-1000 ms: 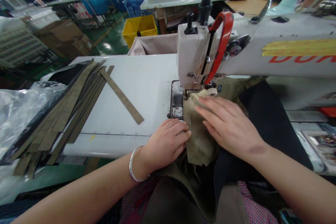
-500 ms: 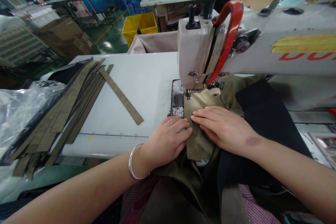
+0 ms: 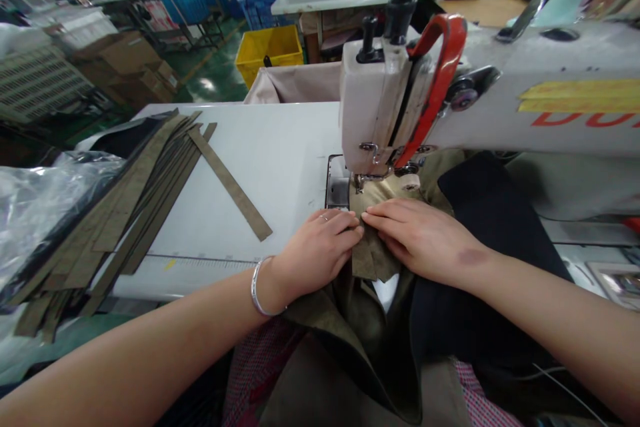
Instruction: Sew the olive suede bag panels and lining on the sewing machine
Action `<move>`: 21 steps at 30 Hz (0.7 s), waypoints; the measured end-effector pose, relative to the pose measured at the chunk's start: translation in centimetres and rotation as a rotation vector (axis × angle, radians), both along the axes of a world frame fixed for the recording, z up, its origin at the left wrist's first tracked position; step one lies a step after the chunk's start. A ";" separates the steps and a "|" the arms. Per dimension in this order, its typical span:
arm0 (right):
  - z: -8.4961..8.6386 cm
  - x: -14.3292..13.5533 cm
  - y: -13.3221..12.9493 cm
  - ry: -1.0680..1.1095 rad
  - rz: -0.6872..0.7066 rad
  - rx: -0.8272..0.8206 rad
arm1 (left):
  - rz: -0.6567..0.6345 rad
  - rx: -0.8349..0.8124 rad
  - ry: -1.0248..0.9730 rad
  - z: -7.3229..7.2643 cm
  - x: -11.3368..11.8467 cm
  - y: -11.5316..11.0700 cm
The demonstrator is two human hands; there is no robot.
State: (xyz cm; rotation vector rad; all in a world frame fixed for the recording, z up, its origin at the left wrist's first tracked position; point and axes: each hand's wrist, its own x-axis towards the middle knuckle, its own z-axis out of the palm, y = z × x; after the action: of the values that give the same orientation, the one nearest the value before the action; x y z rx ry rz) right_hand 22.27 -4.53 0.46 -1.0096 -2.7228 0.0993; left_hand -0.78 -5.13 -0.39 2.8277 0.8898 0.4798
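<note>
Olive fabric (image 3: 340, 340) runs from my lap up under the presser foot (image 3: 359, 184) of the sewing machine (image 3: 365, 110). A narrow olive strip (image 3: 364, 265) lies along its left edge. My left hand (image 3: 313, 247), wearing a ring and bangle, is closed with curled fingertips on the strip's left edge. Flat on the fabric just right of the strip rests my right hand (image 3: 425, 233), its fingers stretched toward the left one. Dark navy cloth (image 3: 490, 213) lies beneath and beyond the right wrist. The underside of the fabric at the needle is hidden.
A stack of olive strips (image 3: 145, 200) hangs over the table's left edge, with a single strip (image 3: 233, 187) slanting off it. Clear plastic (image 3: 45, 207) lies further left. Behind the white table (image 3: 280, 147) stands a yellow crate (image 3: 270, 53). A printed ruler (image 3: 210, 262) marks the front edge.
The strip and fabric have advanced away from me under the presser foot, so the strip's near end is closer to the needle. Both hands have moved slightly forward with it.
</note>
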 end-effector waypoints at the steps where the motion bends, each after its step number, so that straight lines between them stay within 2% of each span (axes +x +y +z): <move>1: 0.0 0.0 0.1 -0.002 -0.001 0.003 | 0.002 0.003 -0.002 0.0 0.0 0.2; 15: 0.2 -0.2 2.2 -0.078 -0.034 -0.008 | 0.038 0.025 -0.008 -0.9 0.4 3.5; 18: 0.9 -0.5 1.6 -0.073 0.006 -0.051 | 0.042 0.020 -0.011 -1.0 -0.2 3.9; 21: 2.3 -1.1 -0.1 -0.082 -0.017 -0.100 | 0.008 0.013 -0.043 -0.1 -1.2 3.7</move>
State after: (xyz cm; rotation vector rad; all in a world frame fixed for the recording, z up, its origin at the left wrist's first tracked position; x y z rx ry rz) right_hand 21.15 -4.62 2.71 -1.0863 -2.8072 0.1968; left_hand -2.02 -1.41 -0.47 2.8148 0.8931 0.5473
